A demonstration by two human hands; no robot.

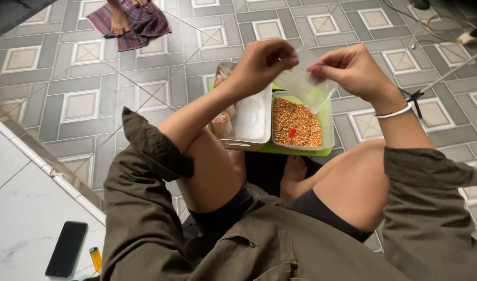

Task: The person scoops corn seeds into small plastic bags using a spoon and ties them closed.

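The small clear plastic bag (pixel 301 80), thin and glossy and almost see-through, hangs in the air between the two hands, directly above the right tray. The left hand (pixel 262 62) pinches its upper left edge between thumb and fingers, and the right hand (pixel 347 67) pinches the upper right edge in the same way, so the mouth of the bag seems to be pulled apart; the bag looks empty, but I cannot tell this for sure. Such film is slippery and soft, so in my judgement it can slip out of one pinch and fall into the grain, or the two layers can stay stuck together, and a harder pull may tear the edge. Under the bag stands a clear rectangular plastic tray full of orange and yellow dry kernels (pixel 296 124), grainy and loose, with one small red piece on top; a bump from a hand or a knee could scatter them over the floor. Just left of it is a white rectangular plastic tray (pixel 251 117), smooth and seemingly empty. Both rest on a flat lime green board (pixel 295 152). At the far left of the white tray lie filled clear bags of kernels (pixel 221 124), round and tight. Around everything is the grey and white patterned tile floor (pixel 82 78), hard and shiny.
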